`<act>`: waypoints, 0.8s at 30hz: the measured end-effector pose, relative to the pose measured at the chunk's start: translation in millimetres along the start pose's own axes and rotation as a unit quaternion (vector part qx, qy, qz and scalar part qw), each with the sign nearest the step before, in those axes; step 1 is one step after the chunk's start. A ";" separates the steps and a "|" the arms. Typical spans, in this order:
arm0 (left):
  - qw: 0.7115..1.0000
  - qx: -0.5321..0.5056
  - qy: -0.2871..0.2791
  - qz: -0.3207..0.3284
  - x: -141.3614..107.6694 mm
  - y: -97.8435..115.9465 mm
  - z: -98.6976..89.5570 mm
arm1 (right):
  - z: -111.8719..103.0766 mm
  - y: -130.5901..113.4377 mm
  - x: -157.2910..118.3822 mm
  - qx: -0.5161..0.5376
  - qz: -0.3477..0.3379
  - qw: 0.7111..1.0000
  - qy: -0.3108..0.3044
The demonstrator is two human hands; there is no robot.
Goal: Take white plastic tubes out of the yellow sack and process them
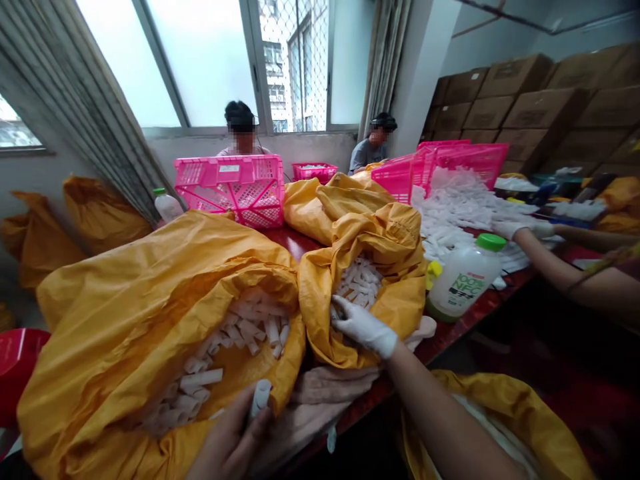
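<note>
My left hand, bare, is closed around a short white tube at the bottom centre, in front of the large yellow sack. That sack lies open, with many white tubes inside. My right hand wears a white glove and reaches into the mouth of a smaller yellow sack, which holds small white pieces. Its fingertips touch the near left edge of those pieces; whether they pinch one is too small to tell.
A green-capped bottle stands right of the smaller sack. Pink crates line the back. At the right, another person's gloved hands touch a white pile. Two people sit by the window. A yellow sack hangs below the table edge.
</note>
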State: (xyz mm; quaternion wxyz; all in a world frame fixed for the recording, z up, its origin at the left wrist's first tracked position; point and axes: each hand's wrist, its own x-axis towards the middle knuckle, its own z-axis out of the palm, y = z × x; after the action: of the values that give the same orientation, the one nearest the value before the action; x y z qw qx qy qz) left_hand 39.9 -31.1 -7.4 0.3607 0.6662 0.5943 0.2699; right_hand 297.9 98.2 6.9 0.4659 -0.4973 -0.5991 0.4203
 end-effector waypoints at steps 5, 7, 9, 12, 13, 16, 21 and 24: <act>0.996 -0.060 -0.062 0.029 1.6 26.3 19.1 | 27.9 -30.5 -40.1 0.384 0.086 0.919 -0.004; 0.994 -0.084 -0.069 0.030 6.4 36.8 22.1 | 53.4 -39.5 -53.0 0.414 0.089 0.906 -0.006; 0.990 -0.126 -0.063 0.029 10.9 43.6 21.9 | 74.0 -41.1 -63.7 0.368 0.065 0.927 -0.034; 0.973 -0.227 -0.033 0.024 14.2 45.2 20.5 | 88.2 -32.3 -73.9 0.309 0.017 0.947 -0.084; 0.958 -0.283 -0.038 0.021 14.3 43.9 21.2 | 89.6 -28.8 -75.7 0.314 0.016 0.945 -0.094; 0.860 -0.496 -0.118 -0.009 12.7 38.1 28.4 | 91.9 -23.7 -78.6 0.373 0.036 0.922 -0.096; 0.685 -0.687 -0.240 -0.029 8.8 31.0 47.9 | 98.2 -23.0 -87.3 0.416 0.050 0.896 -0.143; 0.741 -0.633 -0.221 -0.029 9.2 30.5 52.5 | 95.2 -13.0 -95.9 0.375 0.064 0.914 -0.139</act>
State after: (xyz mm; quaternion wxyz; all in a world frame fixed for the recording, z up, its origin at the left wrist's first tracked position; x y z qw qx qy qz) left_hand 100.8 -31.5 -14.8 0.8284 0.3081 0.2092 0.4184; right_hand 209.1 -2.2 -14.2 0.5028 -0.2595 -0.4230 0.7078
